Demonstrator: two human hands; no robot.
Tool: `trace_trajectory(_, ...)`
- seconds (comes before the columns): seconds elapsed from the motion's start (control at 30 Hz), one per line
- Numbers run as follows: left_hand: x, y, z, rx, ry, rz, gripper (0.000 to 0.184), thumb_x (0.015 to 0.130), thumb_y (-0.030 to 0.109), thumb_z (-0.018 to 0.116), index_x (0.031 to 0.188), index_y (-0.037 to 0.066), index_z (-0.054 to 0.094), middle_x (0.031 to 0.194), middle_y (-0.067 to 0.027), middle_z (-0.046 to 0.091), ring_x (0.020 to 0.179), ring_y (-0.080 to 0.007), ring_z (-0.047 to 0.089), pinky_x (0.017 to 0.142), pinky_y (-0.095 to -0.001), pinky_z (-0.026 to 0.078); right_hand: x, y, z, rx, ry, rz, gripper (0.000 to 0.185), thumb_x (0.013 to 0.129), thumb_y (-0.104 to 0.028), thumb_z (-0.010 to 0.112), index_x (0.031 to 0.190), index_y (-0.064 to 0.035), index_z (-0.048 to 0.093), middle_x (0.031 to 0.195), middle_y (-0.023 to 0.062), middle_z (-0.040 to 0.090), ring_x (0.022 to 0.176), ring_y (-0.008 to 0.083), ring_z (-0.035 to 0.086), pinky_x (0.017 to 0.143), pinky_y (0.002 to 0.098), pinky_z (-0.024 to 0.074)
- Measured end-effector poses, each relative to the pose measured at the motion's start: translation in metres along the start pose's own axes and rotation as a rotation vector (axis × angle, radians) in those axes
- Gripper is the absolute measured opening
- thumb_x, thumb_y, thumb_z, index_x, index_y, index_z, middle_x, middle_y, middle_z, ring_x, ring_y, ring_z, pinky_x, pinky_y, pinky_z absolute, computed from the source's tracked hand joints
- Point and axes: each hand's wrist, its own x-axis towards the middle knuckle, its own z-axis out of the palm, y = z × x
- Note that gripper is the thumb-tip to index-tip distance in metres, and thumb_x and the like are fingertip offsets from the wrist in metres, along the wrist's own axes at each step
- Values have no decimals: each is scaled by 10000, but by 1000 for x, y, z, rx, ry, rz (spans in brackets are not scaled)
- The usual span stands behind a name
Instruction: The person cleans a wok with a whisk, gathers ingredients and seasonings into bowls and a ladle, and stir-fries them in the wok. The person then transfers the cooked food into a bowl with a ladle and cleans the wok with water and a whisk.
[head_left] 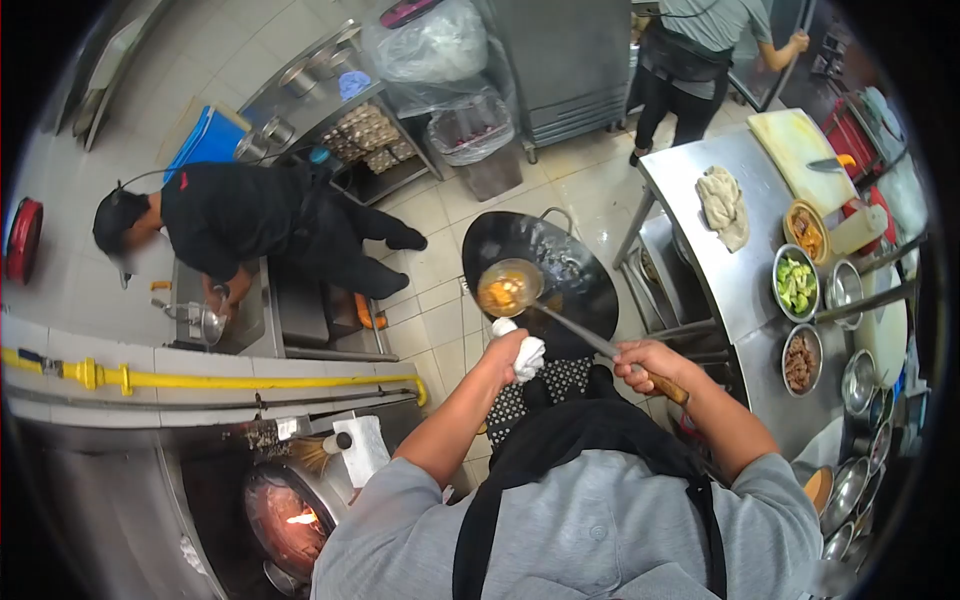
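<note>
My left hand (508,352) is closed around a folded white cloth (527,358) at the near rim of a large black wok (587,285). Whatever part of the wok lies under the cloth is hidden. With fingers wrapped round its shaft, my right hand (645,366) holds a long-handled ladle (580,330) with a wooden end. The ladle's round bowl is over the wok's left side and contains orange-yellow food (503,292) in liquid. The wok's inside looks dark and wet, and a loop handle (557,213) stands at its far rim.
On the right, a steel table (690,215) carries a cloth (722,208), a bowl of green vegetables (797,284), a bowl of meat (801,360) and a knife (826,164). A burner flame (300,518) glows lower left. One person (240,220) bends at a sink; another (700,60) stands behind.
</note>
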Motion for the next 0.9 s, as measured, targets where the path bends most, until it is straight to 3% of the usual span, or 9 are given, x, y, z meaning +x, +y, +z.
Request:
trace_trajectory(0.17, 0, -22, -31, -177, -193, -156, 277, 923, 277, 442, 753, 90, 554, 611, -73, 568, 478, -234, 559, 331, -329, 335, -71, 27, 19, 259, -82, -61, 179, 902, -109, 542, 1079, -95, 518, 691, -3, 466, 442, 30, 370, 327, 179, 254)
trace_trajectory(0.23, -17, -22, -20, -205, -80, -143, 300, 921, 291, 431, 710, 109, 541, 576, -58, 537, 467, -202, 535, 332, -314, 320, -111, 37, 30, 322, -14, -130, 461, 890, -76, 542, 1340, -49, 446, 668, 16, 429, 411, 32, 338, 308, 182, 263)
trace_trajectory(0.37, 7, -21, -44, -307, -799, -308, 286, 897, 275, 453, 664, 133, 538, 556, -27, 500, 457, -177, 492, 355, -297, 337, -189, 59, 33, 440, 36, -348, 485, 896, -81, 558, 1361, -43, 424, 679, 31, 424, 413, 41, 338, 311, 186, 264)
trace_trajectory(0.43, -25, -7, -8, -101, -209, -163, 270, 869, 290, 481, 648, 144, 534, 519, -7, 460, 431, -164, 460, 342, -288, 316, -224, 67, 34, 435, 174, -506, 278, 908, -91, 551, 1180, -56, 503, 689, 7, 470, 430, 35, 368, 322, 191, 278)
trace_trajectory(0.5, -37, -3, 15, 15, -101, -109, 233, 831, 280, 507, 637, 152, 528, 492, 5, 435, 401, -148, 426, 330, -281, 290, -251, 69, 36, 424, 394, -665, 262, 902, -92, 551, 1156, -58, 501, 673, 5, 473, 424, 45, 381, 320, 198, 282)
trace_trajectory(0.57, -9, -1, -10, -9, -259, -169, 201, 801, 249, 518, 620, 162, 516, 498, 6, 451, 385, -144, 420, 326, -274, 275, -268, 62, 28, 271, 613, -785, 230, 879, -101, 571, 1100, -53, 530, 659, 4, 482, 419, 65, 407, 320, 215, 296)
trace_trajectory(0.63, -13, 1, -11, 18, -333, -98, 217, 784, 215, 517, 573, 178, 481, 493, 10, 440, 385, -140, 417, 331, -264, 261, -272, 57, 8, 16, 998, -818, 418, 842, -85, 597, 1249, -34, 517, 641, 6, 494, 398, 67, 430, 316, 214, 324)
trace_trajectory(0.77, -23, 0, -11, 21, -171, -32, 312, 814, 196, 480, 509, 184, 415, 468, 23, 361, 368, -132, 344, 329, -261, 227, -268, 29, -57, -265, 1341, -812, 246, 819, -100, 581, 1050, -15, 594, 639, 49, 550, 471, 120, 517, 404, 297, 427)
trace_trajectory(0.9, -15, -5, -28, 75, -61, 22, 313, 828, 185, 471, 520, 170, 418, 472, 12, 360, 368, -126, 332, 322, -266, 241, -246, 17, -120, -511, 1592, -824, 339, 789, -95, 591, 1118, -12, 591, 755, 136, 638, 639, 230, 630, 605, 359, 520)
